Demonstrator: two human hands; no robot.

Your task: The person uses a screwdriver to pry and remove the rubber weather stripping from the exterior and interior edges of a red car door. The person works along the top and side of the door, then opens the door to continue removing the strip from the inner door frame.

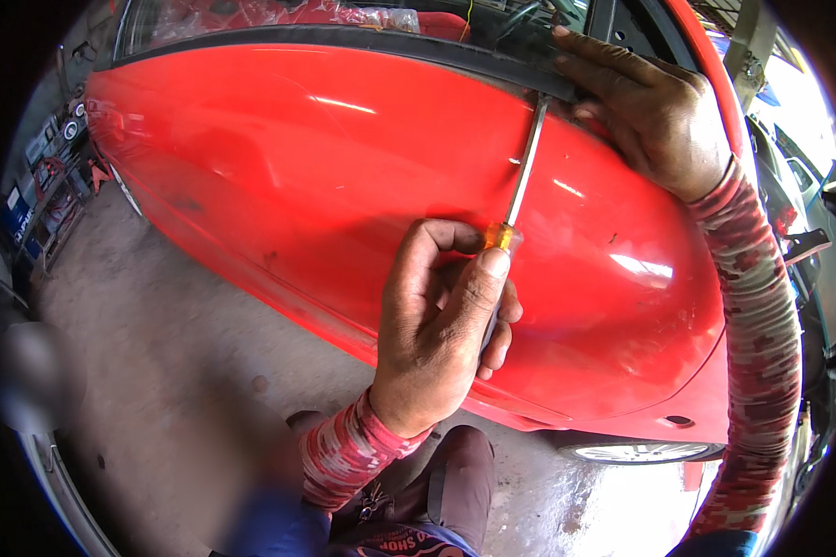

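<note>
My left hand is wrapped round the handle of a screwdriver with an amber collar and a long metal shaft. The shaft slants up across a red car door. Its tip meets the lower edge of the black window trim strip, and the very end is hidden there. Close beside the tip, my right hand lies over the strip's right end, fingers reaching across its top toward the glass. The thumb side is low against the strip's underside, gripping it.
A wheel shows below the red body at lower right. Shelving with tools and boxes stands at far left on the concrete floor. Behind the glass lies clear plastic sheeting. Another vehicle is at the right.
</note>
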